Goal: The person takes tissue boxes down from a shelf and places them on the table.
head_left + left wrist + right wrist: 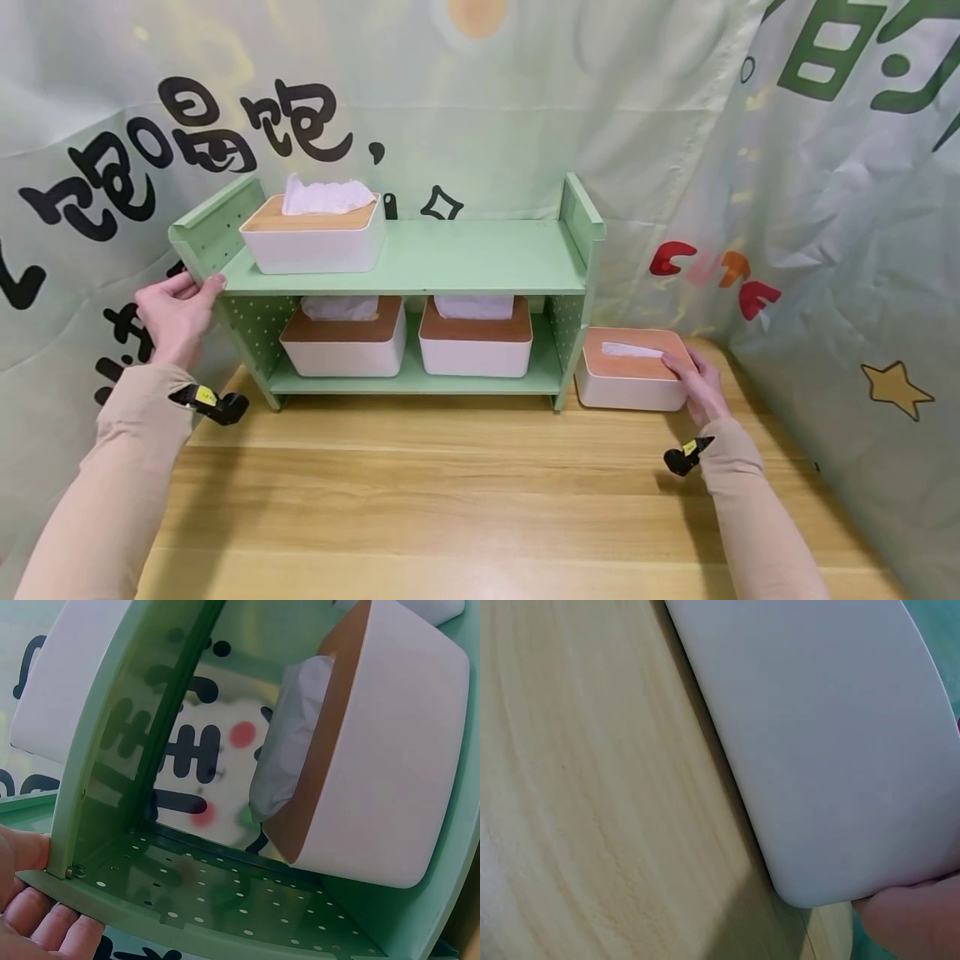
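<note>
A green two-tier shelf (pixel 480 254) stands on the wooden table. My left hand (pixel 178 315) pinches its left side at the level of the upper board; in the left wrist view the thumb (pixel 26 849) and fingers lie on either side of the panel's edge. To the right of the shelf, on the table, sits a white tissue box (pixel 630 392) with a wood-coloured lid and a tissue in the slot. My right hand (pixel 703 387) grips that box at its right end. The right wrist view shows a finger (pixel 911 919) against its white wall.
One tissue box (pixel 315 250) stands on the upper board at the left. Two more, a left one (pixel 345 357) and a right one (pixel 476 357), sit on the lower board. Printed cloth (pixel 645 108) hangs behind and along the right. The wooden table (pixel 450 500) stretches in front.
</note>
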`<state>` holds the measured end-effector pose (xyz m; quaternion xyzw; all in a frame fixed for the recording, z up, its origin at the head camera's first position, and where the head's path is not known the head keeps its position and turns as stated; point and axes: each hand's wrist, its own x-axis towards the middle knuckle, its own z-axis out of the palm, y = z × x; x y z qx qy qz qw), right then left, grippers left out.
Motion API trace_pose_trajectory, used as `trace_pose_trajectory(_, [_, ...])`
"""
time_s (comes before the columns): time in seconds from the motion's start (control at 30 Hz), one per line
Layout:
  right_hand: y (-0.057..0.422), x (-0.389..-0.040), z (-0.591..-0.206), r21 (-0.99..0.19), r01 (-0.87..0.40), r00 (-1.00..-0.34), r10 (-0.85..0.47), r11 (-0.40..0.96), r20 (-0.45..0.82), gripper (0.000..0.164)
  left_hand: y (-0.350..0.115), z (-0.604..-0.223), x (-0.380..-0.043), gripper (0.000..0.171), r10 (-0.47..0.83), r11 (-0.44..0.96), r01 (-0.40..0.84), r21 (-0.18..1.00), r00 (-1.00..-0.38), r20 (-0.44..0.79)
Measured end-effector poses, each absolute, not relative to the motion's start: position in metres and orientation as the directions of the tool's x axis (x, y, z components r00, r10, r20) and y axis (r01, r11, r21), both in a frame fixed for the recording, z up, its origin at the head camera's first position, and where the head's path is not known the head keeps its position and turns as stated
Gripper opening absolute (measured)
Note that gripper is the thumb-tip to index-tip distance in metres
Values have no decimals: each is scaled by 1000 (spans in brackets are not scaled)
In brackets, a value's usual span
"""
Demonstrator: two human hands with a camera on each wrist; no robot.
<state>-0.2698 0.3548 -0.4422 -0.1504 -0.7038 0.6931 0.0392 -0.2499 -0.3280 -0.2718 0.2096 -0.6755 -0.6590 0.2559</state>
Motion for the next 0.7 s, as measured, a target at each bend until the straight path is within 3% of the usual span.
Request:
trace_pose_trajectory(0.37, [356, -268, -442, -991, 130, -945, 295, -45, -137, 80, -328, -272, -249, 54, -613, 100, 37, 994, -785, 91])
trace_pose_trajectory(0.7, [349, -267, -438, -989, 149, -899, 413, -22, -145, 75, -327, -271, -249, 53, -611, 127, 24, 992, -786, 97])
